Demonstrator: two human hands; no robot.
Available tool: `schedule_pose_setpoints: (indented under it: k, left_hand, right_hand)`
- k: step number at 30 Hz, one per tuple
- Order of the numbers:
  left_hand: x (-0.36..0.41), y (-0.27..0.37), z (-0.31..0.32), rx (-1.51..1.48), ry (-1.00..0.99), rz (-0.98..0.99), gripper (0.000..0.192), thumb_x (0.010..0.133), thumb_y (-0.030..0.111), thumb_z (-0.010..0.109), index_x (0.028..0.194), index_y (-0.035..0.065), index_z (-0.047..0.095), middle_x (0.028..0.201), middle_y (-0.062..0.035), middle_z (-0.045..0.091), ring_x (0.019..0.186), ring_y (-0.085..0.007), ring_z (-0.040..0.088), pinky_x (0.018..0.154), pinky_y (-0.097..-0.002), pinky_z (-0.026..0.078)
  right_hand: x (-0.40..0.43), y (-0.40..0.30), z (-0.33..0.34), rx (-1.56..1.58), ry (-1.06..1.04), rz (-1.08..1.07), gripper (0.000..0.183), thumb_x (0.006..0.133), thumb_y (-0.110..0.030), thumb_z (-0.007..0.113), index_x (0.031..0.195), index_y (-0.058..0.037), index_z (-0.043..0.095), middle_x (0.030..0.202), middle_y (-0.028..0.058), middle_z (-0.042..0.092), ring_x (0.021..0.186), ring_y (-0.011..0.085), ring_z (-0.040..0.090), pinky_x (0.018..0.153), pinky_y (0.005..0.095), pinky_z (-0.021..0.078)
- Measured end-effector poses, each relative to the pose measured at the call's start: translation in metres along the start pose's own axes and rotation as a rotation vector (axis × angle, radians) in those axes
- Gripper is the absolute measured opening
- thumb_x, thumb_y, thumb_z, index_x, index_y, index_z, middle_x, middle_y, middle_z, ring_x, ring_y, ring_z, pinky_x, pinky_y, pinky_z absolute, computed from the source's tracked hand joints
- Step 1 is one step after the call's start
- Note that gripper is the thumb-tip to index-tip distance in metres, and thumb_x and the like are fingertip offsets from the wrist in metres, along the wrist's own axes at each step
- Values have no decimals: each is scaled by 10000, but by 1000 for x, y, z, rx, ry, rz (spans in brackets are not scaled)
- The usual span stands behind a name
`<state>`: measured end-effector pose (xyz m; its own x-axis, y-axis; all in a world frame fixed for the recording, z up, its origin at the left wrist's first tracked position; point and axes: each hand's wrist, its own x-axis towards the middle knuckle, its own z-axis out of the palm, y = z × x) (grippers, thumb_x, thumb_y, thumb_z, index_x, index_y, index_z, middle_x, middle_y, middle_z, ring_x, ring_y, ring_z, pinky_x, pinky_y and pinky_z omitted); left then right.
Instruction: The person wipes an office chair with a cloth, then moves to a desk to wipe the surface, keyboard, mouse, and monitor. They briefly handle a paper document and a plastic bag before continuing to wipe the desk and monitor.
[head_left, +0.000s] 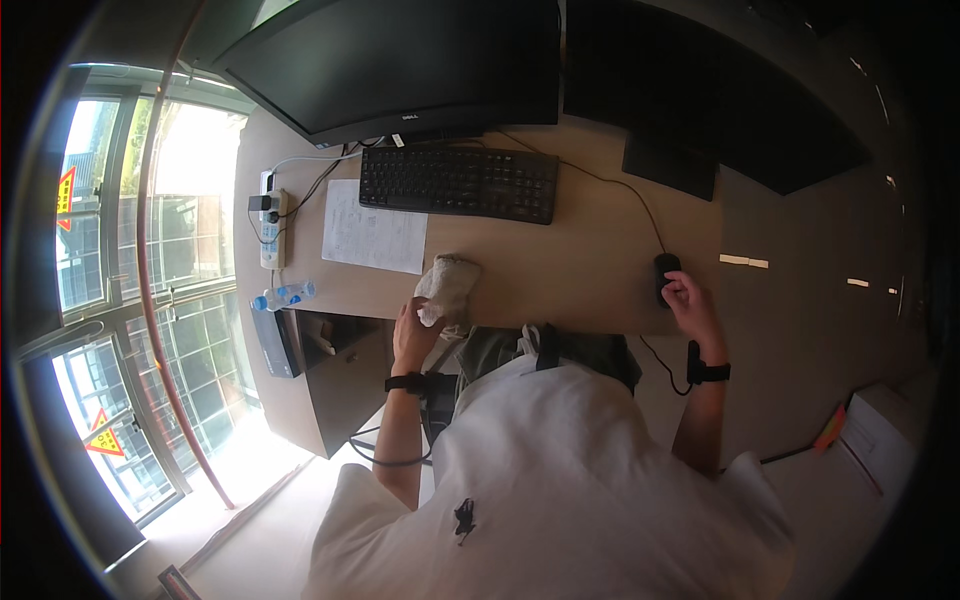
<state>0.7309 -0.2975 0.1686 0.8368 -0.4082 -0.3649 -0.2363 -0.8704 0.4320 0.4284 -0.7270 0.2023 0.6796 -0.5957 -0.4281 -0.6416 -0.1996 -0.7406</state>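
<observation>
At the desk's front edge, my left hand (415, 341) has its fingers on a crumpled pale cloth (454, 281) and grips its near end. The cloth lies bunched on the wooden desk (555, 270). Further right, my right hand (694, 307) is at a black computer mouse (666, 264), with bent fingers over its right side. Whether those fingers grip the mouse or only rest against it is unclear. A black band with a small device sits on each wrist.
A black keyboard (457, 184) overlaps a printed paper sheet (375, 236). Behind stand two dark monitors, a Dell one (420, 67) and another (697, 90). At left are a power strip (274, 232), a plastic bottle (285, 295) and a dark box (276, 341). The mouse cable (626, 187) crosses the desk.
</observation>
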Motion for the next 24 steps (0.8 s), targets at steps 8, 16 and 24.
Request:
schedule_pose_setpoints:
  k: [8, 16, 24]
  left_hand:
    - [21, -3, -2, 27, -106, -2, 523, 766, 266, 833, 1209, 85, 621, 1124, -173, 678, 1088, -372, 641, 917, -464, 515]
    - [32, -3, -14, 21, -150, 60, 400, 788, 297, 806, 1113, 107, 672, 1070, -134, 714, 946, -347, 691, 833, -458, 542]
    - [40, -12, -16, 5, -171, 125, 356, 798, 297, 795, 1068, 92, 687, 1035, -139, 731, 946, -358, 701, 821, -452, 549]
  right_hand:
    - [-15, -5, 0, 52, 104, 17, 320, 969, -179, 686, 1248, -36, 623, 980, 104, 730, 864, 188, 707, 796, 327, 555]
    - [-36, -22, 22, 112, 165, 49, 333, 951, -180, 707, 1239, -34, 629, 991, 102, 734, 873, 199, 708, 801, 332, 562]
    - [-60, -34, 33, 78, 259, 56, 316, 963, -167, 687, 1245, -35, 634, 1003, 97, 733, 890, 184, 708, 813, 326, 557]
